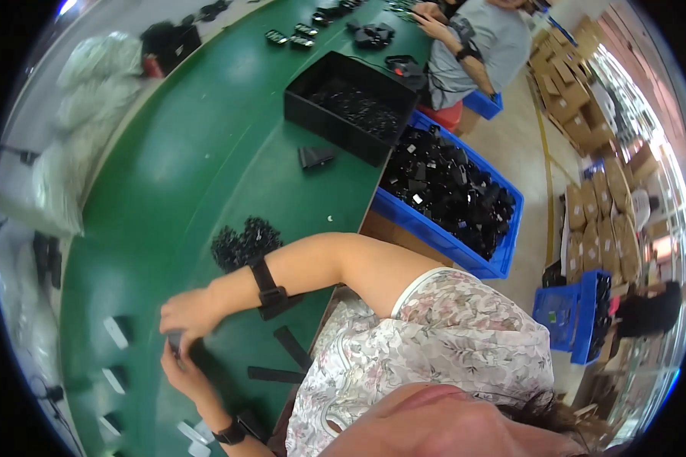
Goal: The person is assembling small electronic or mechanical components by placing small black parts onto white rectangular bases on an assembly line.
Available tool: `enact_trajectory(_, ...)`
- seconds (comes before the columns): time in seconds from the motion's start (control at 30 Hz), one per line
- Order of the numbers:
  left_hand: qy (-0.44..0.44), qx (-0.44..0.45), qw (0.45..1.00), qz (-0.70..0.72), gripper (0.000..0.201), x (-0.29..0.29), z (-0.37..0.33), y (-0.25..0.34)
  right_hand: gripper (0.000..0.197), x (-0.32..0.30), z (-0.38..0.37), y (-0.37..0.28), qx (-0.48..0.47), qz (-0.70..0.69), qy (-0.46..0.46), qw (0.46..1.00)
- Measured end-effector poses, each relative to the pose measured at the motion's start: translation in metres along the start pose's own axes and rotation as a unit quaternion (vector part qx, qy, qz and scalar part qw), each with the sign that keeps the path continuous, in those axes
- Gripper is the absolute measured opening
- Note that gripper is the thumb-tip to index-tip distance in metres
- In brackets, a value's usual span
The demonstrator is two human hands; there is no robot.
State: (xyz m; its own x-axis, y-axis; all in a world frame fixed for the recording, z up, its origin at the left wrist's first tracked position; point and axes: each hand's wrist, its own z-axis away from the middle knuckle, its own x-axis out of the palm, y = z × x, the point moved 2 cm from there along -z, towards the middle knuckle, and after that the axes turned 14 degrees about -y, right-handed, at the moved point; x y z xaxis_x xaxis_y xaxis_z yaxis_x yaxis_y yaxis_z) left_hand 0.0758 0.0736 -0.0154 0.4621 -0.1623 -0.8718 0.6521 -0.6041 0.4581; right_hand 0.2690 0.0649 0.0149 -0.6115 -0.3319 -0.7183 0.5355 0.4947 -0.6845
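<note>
Both my hands meet over the green table (149,251). My right hand (189,313) curls its fingers onto the upper end of a small grey block-like piece (175,342). From below, my left hand (181,375) pinches the same piece, so my fingers cover much of it. Its exact kind is too small to tell. Several pale grey rectangular pieces lie near my hands, among them one slim piece (117,333) and another below it (113,379). Beside my right forearm is a heap of small black parts (245,242). Black bands circle both my wrists.
A black bin (331,131) of small dark parts stands on the table, with a black piece (315,158) beside it. A blue crate (511,247) full of black parts sits off the table edge. Another person (480,53) works farther along. Plastic-wrapped bundles (99,84) line the opposite side.
</note>
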Motion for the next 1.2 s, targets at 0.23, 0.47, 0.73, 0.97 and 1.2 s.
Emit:
enact_trajectory(0.23,-0.099,-0.055,0.941,0.32,0.033,-0.028,-0.02,0.053,0.047,-0.017,0.034,-0.009,-0.009,-0.057,0.078,0.995)
enact_trajectory(0.47,-0.101,-0.048,0.935,0.336,0.03,-0.026,-0.02,0.076,0.041,-0.033,0.066,-0.02,-0.018,-0.035,0.101,0.994)
enact_trajectory(0.73,-0.128,-0.043,0.937,0.322,0.031,-0.026,-0.021,0.099,0.039,-0.033,0.092,-0.019,-0.012,-0.076,0.147,0.986)
enact_trajectory(0.97,-0.118,-0.043,0.935,0.331,0.032,-0.021,-0.03,0.104,0.053,-0.035,0.103,-0.013,-0.001,-0.132,0.19,0.973)
enact_trajectory(1.2,-0.039,-0.143,0.915,0.376,0.036,-0.001,-0.102,0.028,0.03,-0.085,0.166,0.001,0.131,-0.033,0.354,0.926)
